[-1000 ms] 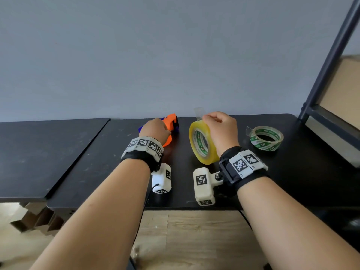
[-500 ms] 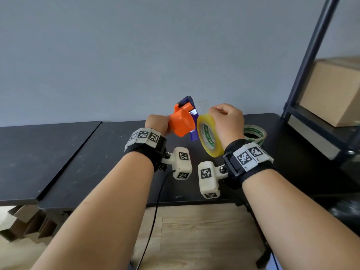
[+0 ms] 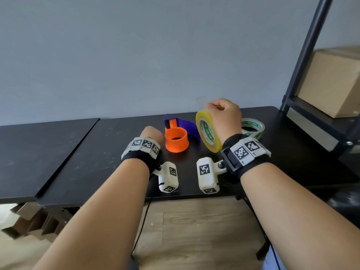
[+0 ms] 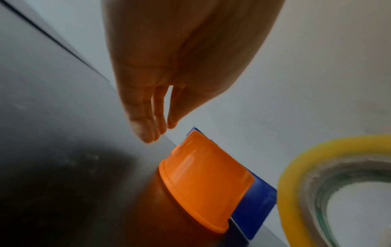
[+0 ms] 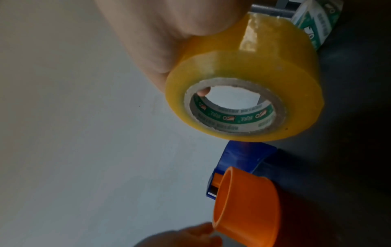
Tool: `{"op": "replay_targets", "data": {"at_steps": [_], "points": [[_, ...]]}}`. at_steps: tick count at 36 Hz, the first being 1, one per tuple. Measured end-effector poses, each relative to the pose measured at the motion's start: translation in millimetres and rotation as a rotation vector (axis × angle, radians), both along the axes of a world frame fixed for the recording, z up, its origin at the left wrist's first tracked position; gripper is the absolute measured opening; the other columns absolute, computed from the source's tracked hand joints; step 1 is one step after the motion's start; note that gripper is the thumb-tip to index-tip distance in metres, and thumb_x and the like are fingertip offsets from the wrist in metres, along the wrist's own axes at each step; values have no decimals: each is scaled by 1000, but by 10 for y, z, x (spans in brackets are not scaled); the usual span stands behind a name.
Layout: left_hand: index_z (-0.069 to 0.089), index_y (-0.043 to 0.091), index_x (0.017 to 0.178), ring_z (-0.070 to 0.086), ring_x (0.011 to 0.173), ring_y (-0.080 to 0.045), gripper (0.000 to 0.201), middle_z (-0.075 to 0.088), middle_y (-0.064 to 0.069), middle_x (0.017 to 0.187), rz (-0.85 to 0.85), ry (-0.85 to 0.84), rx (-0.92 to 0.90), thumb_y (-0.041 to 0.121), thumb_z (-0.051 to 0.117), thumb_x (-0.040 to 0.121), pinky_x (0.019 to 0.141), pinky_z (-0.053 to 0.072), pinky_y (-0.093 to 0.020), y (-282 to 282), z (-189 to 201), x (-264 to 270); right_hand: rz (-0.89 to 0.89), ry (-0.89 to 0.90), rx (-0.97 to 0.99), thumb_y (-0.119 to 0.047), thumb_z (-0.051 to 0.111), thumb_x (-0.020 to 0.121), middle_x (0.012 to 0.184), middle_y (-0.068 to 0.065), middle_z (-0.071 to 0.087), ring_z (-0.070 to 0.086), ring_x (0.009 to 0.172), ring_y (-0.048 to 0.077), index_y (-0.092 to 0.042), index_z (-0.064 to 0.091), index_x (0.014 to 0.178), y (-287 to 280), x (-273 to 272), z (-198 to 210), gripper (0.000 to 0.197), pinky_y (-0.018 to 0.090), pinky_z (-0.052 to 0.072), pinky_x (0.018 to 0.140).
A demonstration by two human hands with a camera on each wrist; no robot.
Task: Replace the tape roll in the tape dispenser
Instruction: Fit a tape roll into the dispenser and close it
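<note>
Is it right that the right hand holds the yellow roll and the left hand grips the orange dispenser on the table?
Not quite. The right hand holds the yellow roll, but the left hand does not grip the dispenser. In the left wrist view its fingers hang straight, apart from the dispenser, which stands alone on the table.

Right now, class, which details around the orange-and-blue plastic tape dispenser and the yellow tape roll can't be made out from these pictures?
- Left hand fingers: head view, hidden behind its own back.
- Orange-and-blue plastic tape dispenser: cutter end small, part-hidden behind the yellow tape roll.
- Nearly used-up tape roll: mostly hidden behind the right hand.
</note>
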State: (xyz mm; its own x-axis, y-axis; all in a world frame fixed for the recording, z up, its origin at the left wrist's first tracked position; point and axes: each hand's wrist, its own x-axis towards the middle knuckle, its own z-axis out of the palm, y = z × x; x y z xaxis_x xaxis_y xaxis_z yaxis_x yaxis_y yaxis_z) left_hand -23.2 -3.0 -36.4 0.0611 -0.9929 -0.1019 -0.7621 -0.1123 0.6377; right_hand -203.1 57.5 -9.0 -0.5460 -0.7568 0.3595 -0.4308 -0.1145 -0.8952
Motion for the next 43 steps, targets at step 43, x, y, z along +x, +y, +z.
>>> {"op": "replay_targets", "data": {"at_steps": [43], "points": [[67,19,115,61,99,-17,37,67,0,109,-303,59,-252,8,59,82,86,49,-29,71,379,-328,-18,-44,-147,-25,61,89,87,-7,70,65,89,14,-18,74,87,93,23,283,15,32,54,81]]}}
